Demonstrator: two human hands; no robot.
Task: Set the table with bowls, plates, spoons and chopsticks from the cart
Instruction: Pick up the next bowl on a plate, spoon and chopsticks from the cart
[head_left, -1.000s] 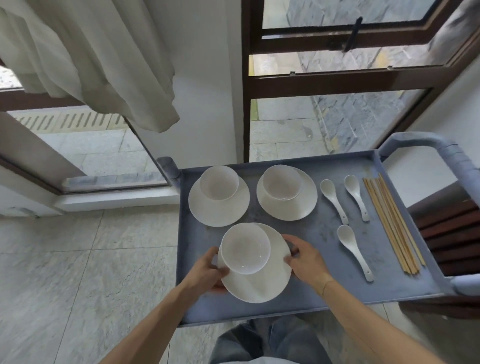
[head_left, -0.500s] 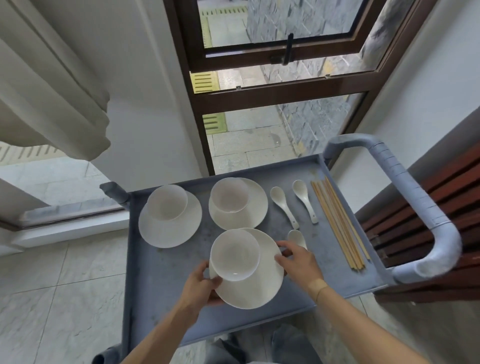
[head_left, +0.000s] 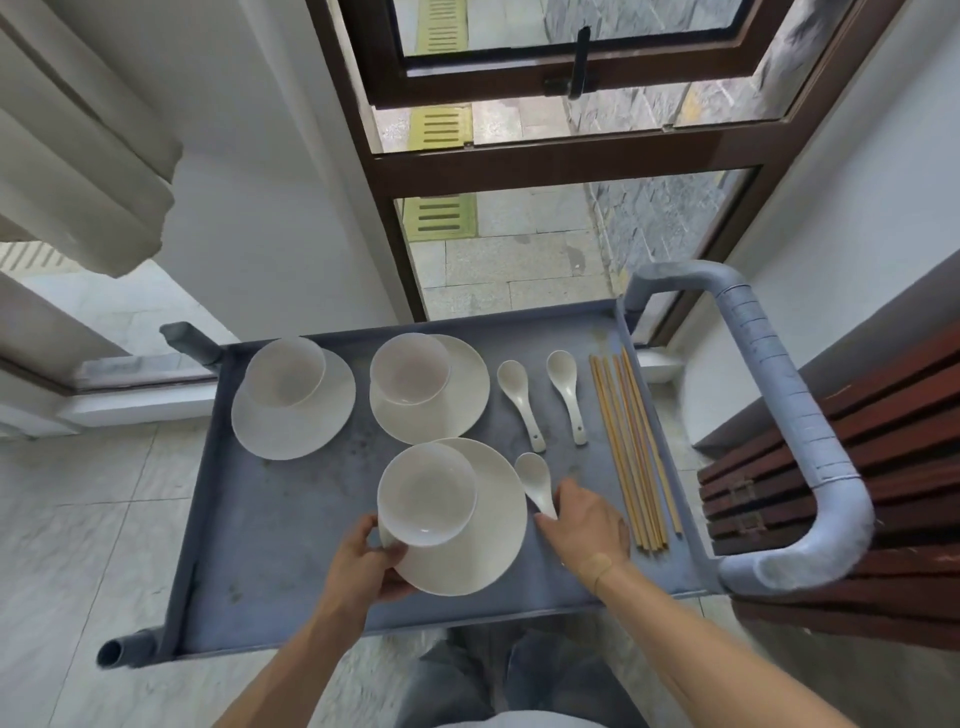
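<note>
Grey metal cart tray (head_left: 291, 525) with a low raised rim, carrying three sets of white crockery. Far left: round white ceramic bowl (head_left: 284, 371) upright on a round white plate (head_left: 306, 421). Far centre: second white bowl (head_left: 410, 368) on second white plate (head_left: 447, 400). Near centre: third white bowl (head_left: 426, 501) sitting toward the left side of the third white plate (head_left: 483, 525). All three bowls look empty.

Left hand (head_left: 363, 566) grips the near plate at its left edge, thumb on top against the bowl's side, fingers under the rim. Right hand (head_left: 584, 525) lies over the handle of the near white ceramic spoon (head_left: 535, 480); fingers extended, whether it is pinching the handle cannot be told, since the hand covers it.

Two more white ceramic spoons, left one (head_left: 519, 400) and right one (head_left: 567, 392), lie side by side on the tray, bowls away from the person. Bundle of tan wooden chopsticks (head_left: 631, 447) lies lengthwise just right of them.

Padded grey cart handle (head_left: 779, 415) arcs over the right end. Dark red slatted wooden bench (head_left: 857, 452) just beyond, partly cut off. Pale marble tile floor (head_left: 88, 519), white wall, brown-framed window (head_left: 519, 156), cream curtain (head_left: 78, 171) upper left.
</note>
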